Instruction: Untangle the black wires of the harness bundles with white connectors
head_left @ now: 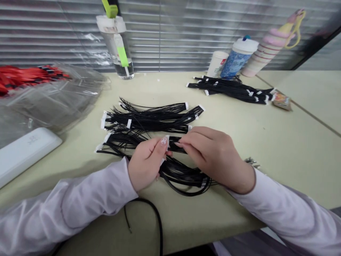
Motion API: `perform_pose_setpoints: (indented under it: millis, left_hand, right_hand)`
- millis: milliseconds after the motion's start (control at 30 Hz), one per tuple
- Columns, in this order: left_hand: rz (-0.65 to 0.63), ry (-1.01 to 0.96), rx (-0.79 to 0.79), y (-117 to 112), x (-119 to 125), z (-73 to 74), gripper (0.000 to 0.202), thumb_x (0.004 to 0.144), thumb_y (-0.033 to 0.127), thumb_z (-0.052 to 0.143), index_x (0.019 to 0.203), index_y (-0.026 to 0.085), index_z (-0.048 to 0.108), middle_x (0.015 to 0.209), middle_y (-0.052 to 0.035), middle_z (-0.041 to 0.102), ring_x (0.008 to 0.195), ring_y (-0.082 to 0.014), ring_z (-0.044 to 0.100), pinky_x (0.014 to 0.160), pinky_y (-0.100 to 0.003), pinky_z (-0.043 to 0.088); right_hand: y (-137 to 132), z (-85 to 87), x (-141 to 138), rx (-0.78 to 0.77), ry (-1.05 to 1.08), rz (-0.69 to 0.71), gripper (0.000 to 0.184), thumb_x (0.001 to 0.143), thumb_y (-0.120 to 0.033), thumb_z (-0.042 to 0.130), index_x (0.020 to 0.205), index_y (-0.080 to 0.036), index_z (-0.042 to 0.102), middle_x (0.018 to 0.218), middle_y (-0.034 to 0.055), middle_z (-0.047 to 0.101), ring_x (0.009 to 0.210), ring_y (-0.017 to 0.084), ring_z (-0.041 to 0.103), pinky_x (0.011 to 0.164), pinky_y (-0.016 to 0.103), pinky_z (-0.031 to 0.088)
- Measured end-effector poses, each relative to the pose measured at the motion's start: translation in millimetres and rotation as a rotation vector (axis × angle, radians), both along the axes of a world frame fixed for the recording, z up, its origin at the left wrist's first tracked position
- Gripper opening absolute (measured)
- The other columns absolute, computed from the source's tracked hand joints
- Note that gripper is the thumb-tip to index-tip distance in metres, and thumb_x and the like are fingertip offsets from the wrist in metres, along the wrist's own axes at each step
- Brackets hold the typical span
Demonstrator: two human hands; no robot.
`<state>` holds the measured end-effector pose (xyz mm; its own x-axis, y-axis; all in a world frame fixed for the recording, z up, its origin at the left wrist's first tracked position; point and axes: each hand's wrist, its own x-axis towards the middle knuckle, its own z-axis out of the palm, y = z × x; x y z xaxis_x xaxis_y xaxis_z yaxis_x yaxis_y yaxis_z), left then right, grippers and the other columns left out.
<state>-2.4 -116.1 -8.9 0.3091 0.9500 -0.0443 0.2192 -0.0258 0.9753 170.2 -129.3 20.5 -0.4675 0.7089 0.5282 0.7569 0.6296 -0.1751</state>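
My left hand (149, 160) is closed, its thumb pressing on a white connector (167, 142) with black wires running from it. Close by on the right, my right hand (213, 154) pinches at the thin black wires (174, 145) just beside that connector. Under both hands lies a bundle of black cables (183, 172) with white connector ends, one thicker black cable looping round it. Just beyond, more black wire harnesses (149, 119) lie side by side. A loose black cable (157, 213) hangs toward the table's front edge.
Another black harness pile (231, 89) lies at the back right, near a small packet (282, 101). Behind it stand a white cup (217, 63), a blue tumbler (237, 58) and a pink bottle (269, 48). A clear bottle (117, 49), plastic bag (61, 99) and white case (29, 151) are left.
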Motion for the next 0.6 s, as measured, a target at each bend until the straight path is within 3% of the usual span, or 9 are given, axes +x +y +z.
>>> perform_pose_setpoints:
  millis: [233, 367, 467, 533, 600]
  left_hand:
    - [-0.032, 0.039, 0.056, -2.0, -0.1, 2.6, 0.038, 0.085, 0.046, 0.038, 0.065, 0.016, 0.05, 0.052, 0.0028, 0.05, 0.029, -0.0027, 0.037, 0.026, -0.015, 0.029]
    - [0.105, -0.031, -0.076, 2.2, 3.5, -0.5, 0.041, 0.082, 0.053, 0.04, 0.068, 0.016, 0.053, 0.053, 0.0029, 0.049, 0.028, -0.0047, 0.039, 0.023, -0.016, 0.032]
    - [0.28, -0.117, -0.124, 9.1, 5.6, -4.9, 0.042, 0.079, 0.056, 0.042, 0.07, 0.016, 0.053, 0.064, 0.0013, 0.053, 0.029, -0.0033, 0.038, 0.02, -0.017, 0.031]
    - [0.339, -0.162, -0.127, 13.0, 5.7, -7.2, 0.042, 0.078, 0.057, 0.044, 0.071, 0.016, 0.053, 0.069, 0.0012, 0.054, 0.029, -0.0022, 0.037, 0.02, -0.016, 0.031]
    - [0.354, -0.173, -0.127, 15.0, 5.2, -8.6, 0.042, 0.077, 0.057, 0.046, 0.071, 0.016, 0.053, 0.069, 0.0015, 0.053, 0.03, -0.002, 0.037, 0.02, -0.016, 0.032]
  right_hand:
    - [0.9, 0.7, -3.2, -0.007, -0.047, -0.018, 0.027, 0.088, -0.02, 0.039, 0.075, -0.014, 0.062, 0.07, 0.0045, 0.059, 0.067, 0.012, 0.052, 0.06, 0.024, 0.038]
    - [5.0, 15.1, 14.3, -0.139, -0.244, -0.156, 0.013, 0.081, -0.027, 0.053, 0.077, -0.015, 0.058, 0.071, 0.0026, 0.058, 0.067, 0.013, 0.051, 0.057, 0.025, 0.034]
    - [4.2, 24.7, 33.8, -0.358, -0.384, -0.284, 0.019, 0.076, -0.03, 0.057, 0.063, -0.017, 0.056, 0.058, -0.0001, 0.055, 0.054, 0.011, 0.047, 0.052, 0.025, 0.03]
    - [2.1, 28.0, 42.3, -0.572, -0.403, -0.211, 0.025, 0.079, -0.026, 0.051, 0.056, -0.018, 0.056, 0.052, -0.002, 0.054, 0.047, 0.008, 0.043, 0.05, 0.024, 0.029]
    - [0.0, 29.7, 44.4, -0.709, -0.335, -0.047, 0.024, 0.081, -0.018, 0.045, 0.06, -0.02, 0.059, 0.057, -0.0038, 0.057, 0.049, 0.006, 0.045, 0.051, 0.022, 0.031]
